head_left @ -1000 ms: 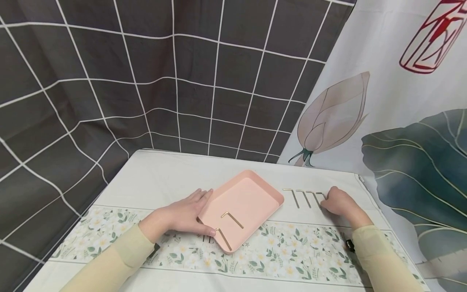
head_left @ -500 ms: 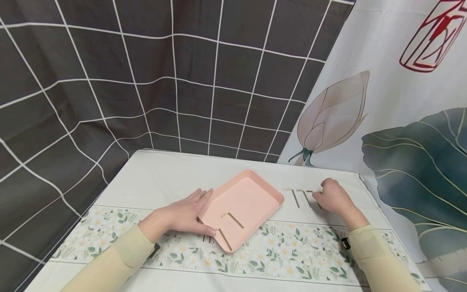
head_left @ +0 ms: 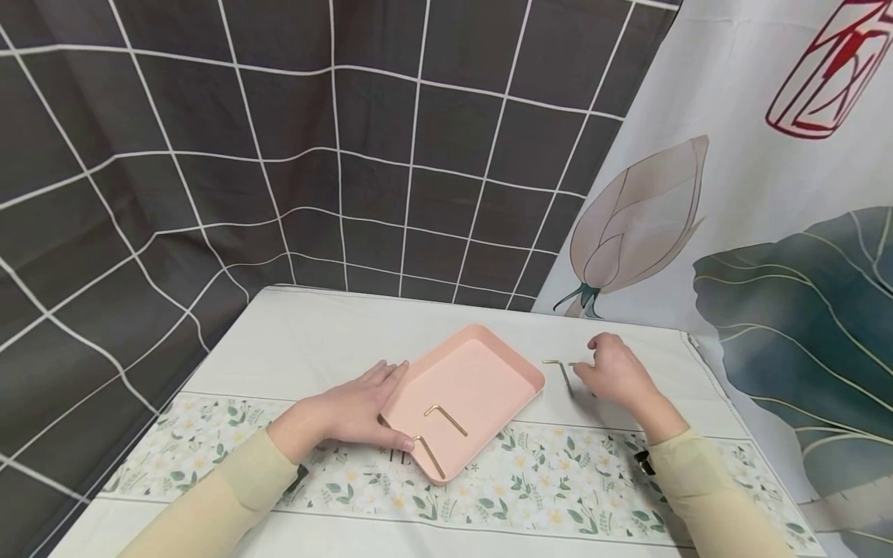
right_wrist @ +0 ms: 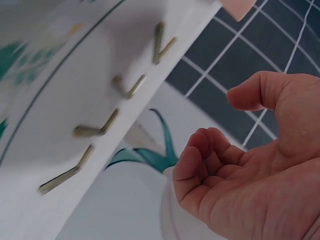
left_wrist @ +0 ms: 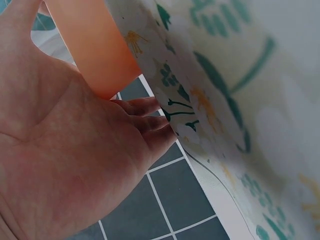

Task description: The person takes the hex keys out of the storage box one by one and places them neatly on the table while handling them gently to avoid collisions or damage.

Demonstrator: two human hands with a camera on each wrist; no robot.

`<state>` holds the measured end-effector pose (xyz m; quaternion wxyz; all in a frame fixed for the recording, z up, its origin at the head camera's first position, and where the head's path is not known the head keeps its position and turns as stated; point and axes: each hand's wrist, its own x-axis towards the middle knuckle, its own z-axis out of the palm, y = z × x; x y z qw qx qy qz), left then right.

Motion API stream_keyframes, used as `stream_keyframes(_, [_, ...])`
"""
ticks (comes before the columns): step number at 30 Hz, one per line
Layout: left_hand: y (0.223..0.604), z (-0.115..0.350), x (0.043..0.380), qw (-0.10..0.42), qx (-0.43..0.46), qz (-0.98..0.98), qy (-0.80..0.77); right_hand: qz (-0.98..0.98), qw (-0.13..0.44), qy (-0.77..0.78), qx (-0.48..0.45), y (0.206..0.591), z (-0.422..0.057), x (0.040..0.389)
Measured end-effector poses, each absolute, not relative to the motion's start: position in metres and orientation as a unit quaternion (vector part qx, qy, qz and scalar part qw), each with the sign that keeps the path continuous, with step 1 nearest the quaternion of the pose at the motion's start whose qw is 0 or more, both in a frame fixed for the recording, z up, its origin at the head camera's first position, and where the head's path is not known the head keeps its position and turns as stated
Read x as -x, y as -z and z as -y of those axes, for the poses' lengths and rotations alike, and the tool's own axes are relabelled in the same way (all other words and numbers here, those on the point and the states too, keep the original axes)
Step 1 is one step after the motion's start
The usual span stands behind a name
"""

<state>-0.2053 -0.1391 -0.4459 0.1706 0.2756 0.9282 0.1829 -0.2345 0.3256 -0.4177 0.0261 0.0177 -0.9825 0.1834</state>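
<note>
My left hand (head_left: 352,409) rests against the left corner of a shallow pink tray (head_left: 477,380), its thumb along the near rim and its fingers along the far side. In the left wrist view, its fingers look extended beside the tray wall. Two gold hex keys (head_left: 449,420) lie in the tray's near end. Right of the tray, my right hand (head_left: 619,380) is over the row of hex keys, hiding most of them in the head view. The right wrist view shows several hex keys (right_wrist: 61,181) on the table. That hand (right_wrist: 250,165) is empty, fingers loosely curled, thumb apart.
White cloth with a flowered band (head_left: 537,480) covers the table. A dark gridded curtain (head_left: 377,186) hangs behind it and to the left. On the right hangs a white curtain with a lotus print (head_left: 621,225).
My right hand has moved left along the row of hex keys, from its right end towards the tray. The left hand, the tray and the two keys inside have stayed put.
</note>
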Motion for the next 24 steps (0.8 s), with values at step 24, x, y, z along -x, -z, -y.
stream_keyframes(24, [0.449,0.14,0.207,0.167,-0.277,-0.929,-0.178,0.969,0.051,-0.21,-0.121,0.398,-0.256,0.22])
